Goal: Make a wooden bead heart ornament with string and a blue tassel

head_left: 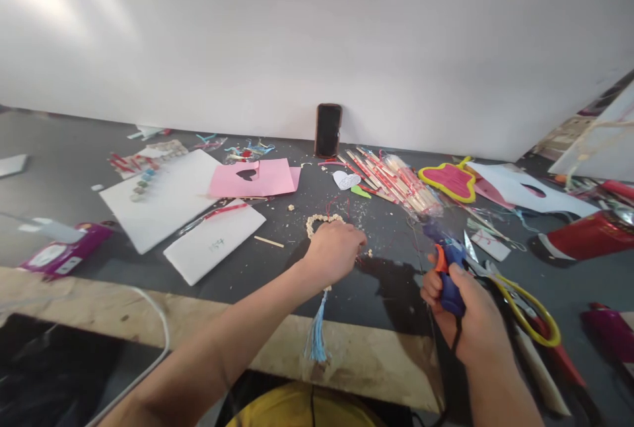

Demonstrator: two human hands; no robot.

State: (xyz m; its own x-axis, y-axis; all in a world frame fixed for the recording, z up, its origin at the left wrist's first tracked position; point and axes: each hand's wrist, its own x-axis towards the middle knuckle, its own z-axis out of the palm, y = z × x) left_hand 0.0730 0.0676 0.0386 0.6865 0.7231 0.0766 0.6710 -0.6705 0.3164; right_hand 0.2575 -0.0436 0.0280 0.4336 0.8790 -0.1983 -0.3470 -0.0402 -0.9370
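My left hand [335, 249] is over a loop of small cream pieces [317, 220], covering part of it. Its fingers are closed together, and whatever they pinch, if anything, is hidden. A blue tassel [317, 331] hangs below the loop, over the table's front edge. To the right, my right hand [463, 301] is wrapped round a blue hot glue gun [452, 282] with an orange trigger, its nozzle pointing up and left. Yellow-handled scissors [525, 308] lie beside that hand. Thin red threads and white crumbs are scattered near the loop.
A phone [328, 130] leans upright against a white panel [247, 44]. Wrapped chopsticks [391, 179], pink card [252, 178] and white foam boards [215, 242] lie on the dark table. At right are a red can [589, 235] and a yellow-edged pink shape [450, 181].
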